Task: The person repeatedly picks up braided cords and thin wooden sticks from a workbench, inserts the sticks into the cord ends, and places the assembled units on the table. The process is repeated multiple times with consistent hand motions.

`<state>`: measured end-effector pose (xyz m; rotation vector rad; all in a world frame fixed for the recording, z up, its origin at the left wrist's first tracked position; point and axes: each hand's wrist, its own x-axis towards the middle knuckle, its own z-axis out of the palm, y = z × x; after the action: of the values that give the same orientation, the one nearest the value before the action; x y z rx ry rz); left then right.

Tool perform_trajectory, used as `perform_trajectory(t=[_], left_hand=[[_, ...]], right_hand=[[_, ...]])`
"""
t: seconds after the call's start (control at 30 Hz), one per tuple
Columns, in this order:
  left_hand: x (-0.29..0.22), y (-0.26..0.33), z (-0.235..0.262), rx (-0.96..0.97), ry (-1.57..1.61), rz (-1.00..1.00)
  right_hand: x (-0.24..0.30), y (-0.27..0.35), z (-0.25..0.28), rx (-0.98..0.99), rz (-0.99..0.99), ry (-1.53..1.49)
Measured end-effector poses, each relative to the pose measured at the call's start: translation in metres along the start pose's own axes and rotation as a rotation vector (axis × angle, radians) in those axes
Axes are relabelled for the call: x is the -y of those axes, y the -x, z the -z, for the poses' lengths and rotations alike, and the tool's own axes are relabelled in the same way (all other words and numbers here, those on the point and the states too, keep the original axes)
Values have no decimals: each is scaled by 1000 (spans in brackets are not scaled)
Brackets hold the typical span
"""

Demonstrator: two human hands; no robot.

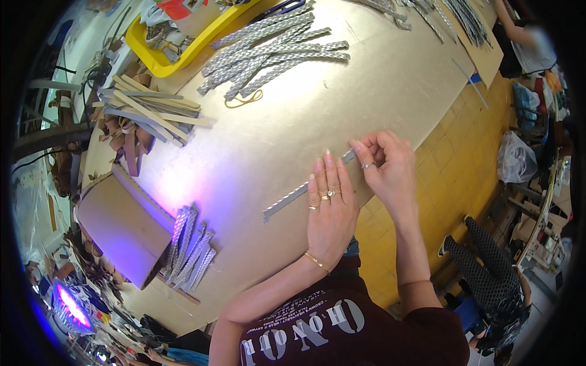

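1. One grey braided strip [302, 192] lies flat on the pale table [378, 91], under both hands.
2. Around it: a pile of braided strips [274, 52], a yellow plastic tray [160, 58], a cardboard box [125, 226] with more strips beside it.
3. The left hand [331, 210] presses flat, fingers extended, on the strip.
4. The right hand [384, 168] pinches the strip's far end.

Silver braided strip [293, 196], beige table [366, 91], yellow tray [160, 61], gold rings, dk maroon shirt [354, 329].
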<state>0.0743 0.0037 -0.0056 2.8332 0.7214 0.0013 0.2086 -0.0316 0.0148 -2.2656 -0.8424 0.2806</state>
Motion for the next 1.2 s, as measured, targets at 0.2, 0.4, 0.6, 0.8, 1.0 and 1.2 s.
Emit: perform_trajectory(t=[0.2, 0.4, 0.6, 0.8, 1.0, 1.2], left_hand=[[3, 1, -1, -19, 59, 0], [34, 38, 10, 36, 252, 161], [69, 78, 22, 38, 186, 260], [61, 79, 22, -85, 171, 300], [32, 44, 14, -124, 295, -55], [25, 25, 5, -41, 366, -4]], right_hand=[[3, 1, -6, -88, -91, -81], [7, 3, -10, -108, -110, -124], [7, 5, -13, -123, -85, -95], [2, 8, -9, -108, 45, -69], [-3, 28, -7, -51, 154, -101], [1, 44, -2, 26, 221, 112]])
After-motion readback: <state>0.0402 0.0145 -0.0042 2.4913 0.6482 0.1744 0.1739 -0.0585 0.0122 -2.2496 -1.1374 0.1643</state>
